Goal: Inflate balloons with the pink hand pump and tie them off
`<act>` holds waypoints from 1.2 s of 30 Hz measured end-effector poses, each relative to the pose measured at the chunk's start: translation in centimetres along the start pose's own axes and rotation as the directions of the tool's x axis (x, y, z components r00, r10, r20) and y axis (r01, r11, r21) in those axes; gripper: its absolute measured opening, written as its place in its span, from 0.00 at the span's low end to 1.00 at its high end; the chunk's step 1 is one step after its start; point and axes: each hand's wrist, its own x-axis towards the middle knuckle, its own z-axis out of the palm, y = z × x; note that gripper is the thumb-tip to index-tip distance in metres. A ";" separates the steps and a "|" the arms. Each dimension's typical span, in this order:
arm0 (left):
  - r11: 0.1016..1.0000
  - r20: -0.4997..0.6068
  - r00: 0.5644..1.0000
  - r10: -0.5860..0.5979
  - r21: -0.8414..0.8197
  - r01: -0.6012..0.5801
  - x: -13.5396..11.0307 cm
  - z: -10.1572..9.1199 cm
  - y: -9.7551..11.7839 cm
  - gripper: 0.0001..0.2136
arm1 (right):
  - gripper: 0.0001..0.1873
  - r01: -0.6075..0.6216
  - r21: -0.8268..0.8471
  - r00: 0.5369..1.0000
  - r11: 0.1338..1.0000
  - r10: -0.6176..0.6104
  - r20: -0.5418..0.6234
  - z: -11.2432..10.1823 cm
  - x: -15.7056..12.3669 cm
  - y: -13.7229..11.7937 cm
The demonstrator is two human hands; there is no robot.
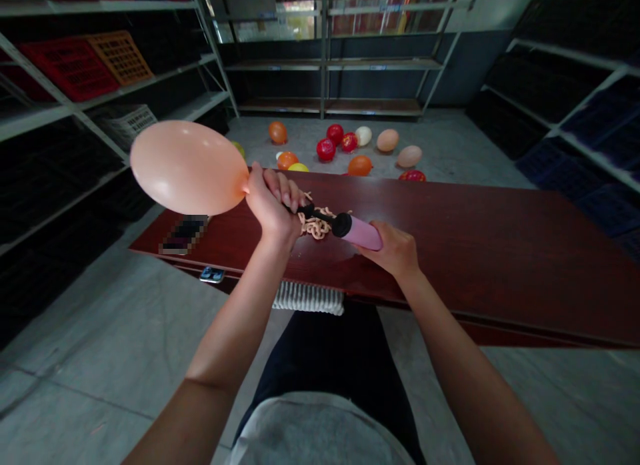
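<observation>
A large peach balloon (187, 168), blown up, points out to the left from my left hand (273, 201). The fingers of that hand are closed around the balloon's neck and the black end of a hand balloon pump. My right hand (395, 248) is wrapped round the pump's pink barrel (364, 233), and a black rod shows between the two hands. Beneath the pump, a pile of limp peach balloons (317, 228) lies on the dark red table (480, 251). My left fingers hide the joint of balloon and nozzle.
Several blown-up balloons, such as an orange balloon (360, 165), lie on the floor beyond the table. A phone (213, 274) sits below the tabletop's front edge, near a grey ribbed cloth (310, 298). Shelves with crates, including a red crate (70, 68), line the sides.
</observation>
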 end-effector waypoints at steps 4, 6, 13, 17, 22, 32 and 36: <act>1.000 -0.049 0.999 0.014 0.026 -0.013 0.1 -0.3 1.9 0.31 | 0.27 0.012 0.016 1.000 1.000 -0.012 0.017 -0.1 0.1 -0.2; 1.000 -0.056 0.998 0.013 0.023 -0.012 0.0 -0.2 2.3 0.31 | 0.26 0.007 0.019 1.000 1.000 -0.007 0.022 -0.1 0.1 -0.2; 0.999 -0.050 0.999 0.005 0.041 -0.003 -0.4 1.3 1.4 0.32 | 0.28 -0.053 0.027 0.998 0.998 0.052 0.034 0.0 -0.2 0.5; 0.999 -0.017 1.000 0.023 0.050 -0.022 0.1 2.0 0.3 0.31 | 0.27 -0.055 0.013 0.998 0.998 0.054 0.008 0.1 -0.1 0.6; 0.999 0.057 0.998 0.020 0.040 -0.022 0.0 2.7 -2.5 0.31 | 0.28 -0.090 0.028 0.996 0.996 0.090 0.025 0.0 0.1 0.4; 1.000 0.124 0.992 -0.013 0.026 0.010 -1.4 3.9 -7.4 0.32 | 0.28 -0.164 0.043 0.986 0.986 0.162 0.032 -0.2 0.4 0.3; 0.996 0.090 0.994 -0.061 0.070 0.055 -1.0 3.4 -7.1 0.31 | 0.29 -0.159 0.032 0.987 0.987 0.158 0.035 -0.2 0.5 0.1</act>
